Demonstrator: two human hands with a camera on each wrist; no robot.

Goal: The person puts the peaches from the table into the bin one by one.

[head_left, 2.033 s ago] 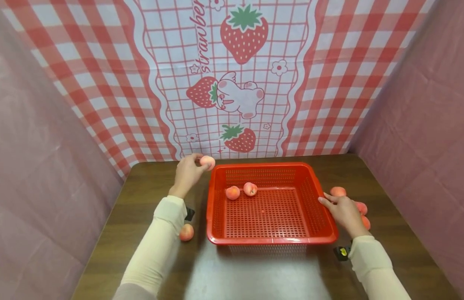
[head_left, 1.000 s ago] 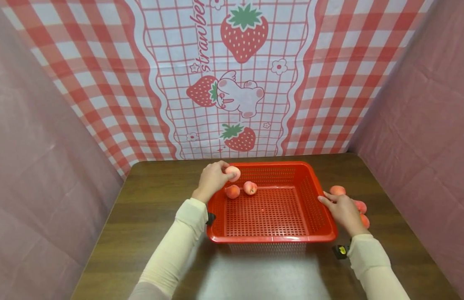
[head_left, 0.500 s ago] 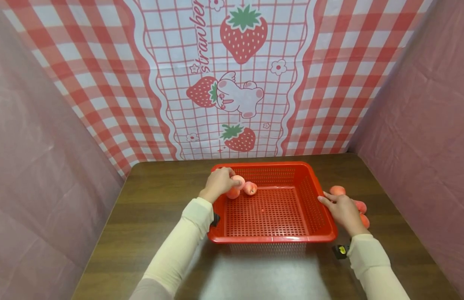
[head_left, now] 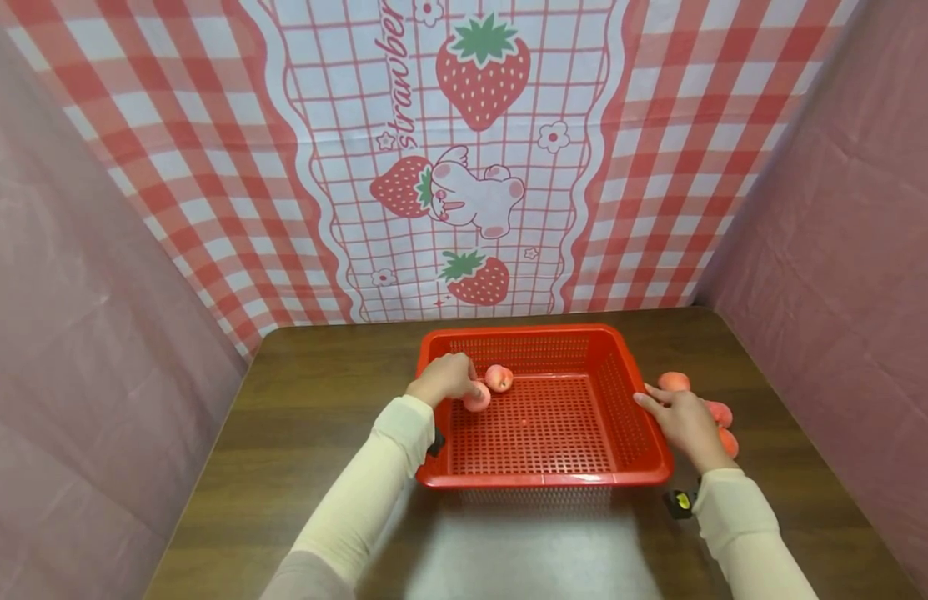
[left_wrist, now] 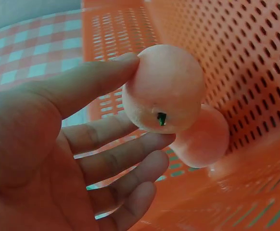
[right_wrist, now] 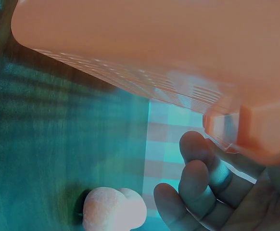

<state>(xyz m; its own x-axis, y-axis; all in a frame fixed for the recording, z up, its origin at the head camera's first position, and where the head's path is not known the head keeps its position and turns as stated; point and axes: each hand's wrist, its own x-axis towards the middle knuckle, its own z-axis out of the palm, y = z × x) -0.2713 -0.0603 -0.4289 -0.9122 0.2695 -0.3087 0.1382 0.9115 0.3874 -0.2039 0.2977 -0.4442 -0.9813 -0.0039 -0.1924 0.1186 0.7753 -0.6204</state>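
Peach-pink against the red plastic, the peach (head_left: 477, 397) you are holding in your left hand (head_left: 443, 379) is hanging low inside the back-left part of the basket (head_left: 542, 478), and the left wrist view is showing your thumb and fingertips (left_wrist: 130, 65) pinching it lightly, the other fingers spread and relaxed beneath it. Just behind it a second peach (left_wrist: 202, 137) is sitting against the basket's perforated wall, and a little to the right another peach (head_left: 498, 377) is lying on the basket floor. You are, by the look of it, in the middle of setting this fruit down among the ones already gathered, so the step in hand is the release: you are needing to lower it until it is touching the mesh floor, then let your thumb and fingers part so it is not rolling into its neighbours. Further right, your right hand (head_left: 681, 421) is resting with straight, loose fingers against the outside of the basket's right rim, holding nothing and steadying the basket. Beside that hand, on the brown wooden table (head_left: 313, 433), more peaches (head_left: 674, 382) are waiting, partly hidden behind your knuckles; one of them (right_wrist: 113, 209) is showing near your fingertips in the right wrist view.
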